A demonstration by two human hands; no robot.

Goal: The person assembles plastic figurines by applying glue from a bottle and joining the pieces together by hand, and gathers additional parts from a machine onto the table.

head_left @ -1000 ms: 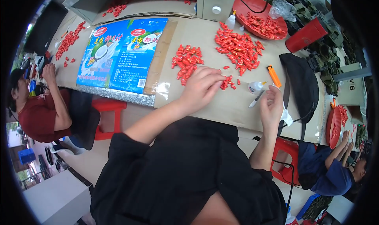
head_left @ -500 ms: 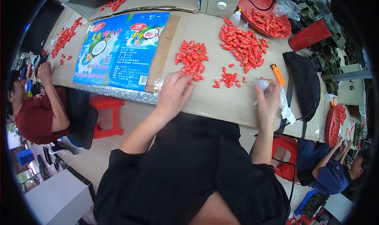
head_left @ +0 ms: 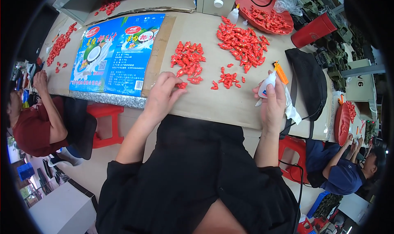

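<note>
At the far left we see a person in a dark red shirt [head_left: 35, 129] seated at the desk [head_left: 213, 105], their hand near a strip of small red pieces [head_left: 60, 43]. Beside them a flattened blue printed carton [head_left: 115, 53] lies on the desk, and a red stool [head_left: 104, 123] stands below its edge.

Next comes our left hand [head_left: 162, 96], resting on the desk with its fingers [head_left: 174, 85] drawn narrow around one small red piece [head_left: 182, 85] at the near edge of a loose pile of red pieces [head_left: 188, 61]. The piece lies on the desk surface, just below that pile. A smaller cluster of red pieces [head_left: 227, 80] sits between the two hands, and a larger heap [head_left: 242, 43] lies behind it.

Our right hand [head_left: 273, 102] is raised just above the desk, its fingers closed around a small white squeeze bottle [head_left: 266, 86] whose tip points down and to the left. An orange utility knife [head_left: 281, 72] lies just beyond it, near a black bag [head_left: 310, 80]. Further back we see a red tray [head_left: 266, 12] of more pieces and a red cup [head_left: 312, 29]. At the far right another person in blue [head_left: 342, 172] works beside a red dish [head_left: 342, 119].
</note>
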